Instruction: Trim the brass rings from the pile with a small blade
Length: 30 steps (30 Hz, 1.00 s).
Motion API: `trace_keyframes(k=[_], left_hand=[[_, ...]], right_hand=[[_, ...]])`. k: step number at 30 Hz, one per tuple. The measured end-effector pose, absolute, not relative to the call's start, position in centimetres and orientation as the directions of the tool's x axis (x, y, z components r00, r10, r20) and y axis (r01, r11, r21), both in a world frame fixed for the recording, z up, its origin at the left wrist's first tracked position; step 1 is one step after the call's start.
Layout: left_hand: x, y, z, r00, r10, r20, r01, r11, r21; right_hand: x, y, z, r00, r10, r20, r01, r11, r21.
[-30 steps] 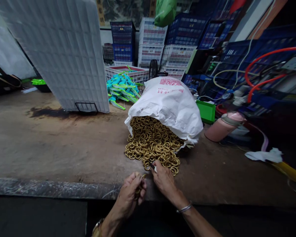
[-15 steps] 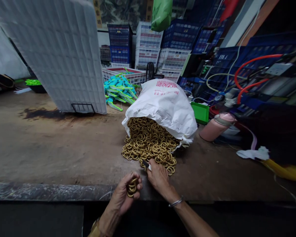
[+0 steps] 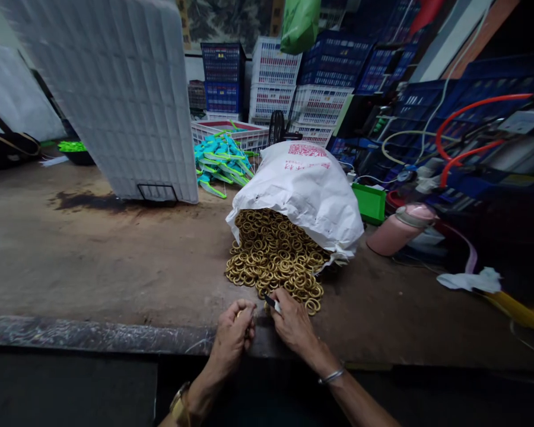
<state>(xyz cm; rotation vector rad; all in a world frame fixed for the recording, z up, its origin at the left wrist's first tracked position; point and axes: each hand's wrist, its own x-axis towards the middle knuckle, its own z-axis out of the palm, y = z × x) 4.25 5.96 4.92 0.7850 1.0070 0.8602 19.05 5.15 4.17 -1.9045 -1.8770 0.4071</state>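
A heap of brass-coloured rings (image 3: 280,264) spills out of the mouth of a white woven sack (image 3: 300,190) lying on the table. Just in front of the heap, at the table's edge, my left hand (image 3: 232,333) is closed, its back turned up. The rings inside it are mostly hidden, with only a bit of gold colour showing between the fingers. To its right, my right hand (image 3: 293,325) grips a small knife (image 3: 272,302) with a dark blade and a pale handle. The blade points up and left over the nearest rings.
A tall white ribbed panel (image 3: 160,118) stands to the left. Behind the sack lie turquoise and lime-green pieces (image 3: 222,160) and stacked crates (image 3: 273,77). A pink bottle (image 3: 400,228) and a green tray (image 3: 368,203) sit on the right.
My left hand has turned over, so the rings that showed in its palm are now mostly covered. My right hand keeps the knife near the heap. The view has shifted slightly.
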Motion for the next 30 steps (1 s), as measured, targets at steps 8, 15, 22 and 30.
trace_keyframes(k=[8, 15, 22, 30], left_hand=[[4.4, 6.3, 5.6, 0.356, 0.873, -0.334, -0.049, 0.375, 0.926], [4.3, 6.0, 5.3, 0.266, 0.94, -0.211, -0.022, 0.225, 0.974], [4.5, 5.7, 5.6, 0.248, 0.964, -0.099, -0.064, 0.118, 0.991], [4.3, 6.1, 5.5, 0.387, 0.846, -0.366, -0.062, 0.42, 0.905]], right_hand=[[18.0, 4.1, 5.6, -0.097, 0.978, 0.183, 0.742, 0.194, -0.642], [17.4, 4.7, 5.7, 0.061, 0.998, 0.014, 0.549, -0.022, -0.836], [17.1, 4.8, 4.9, -0.002, 0.935, -0.354, 0.082, -0.352, -0.932], [17.4, 5.3, 5.2, 0.072, 0.989, -0.132, 0.306, -0.148, -0.94]])
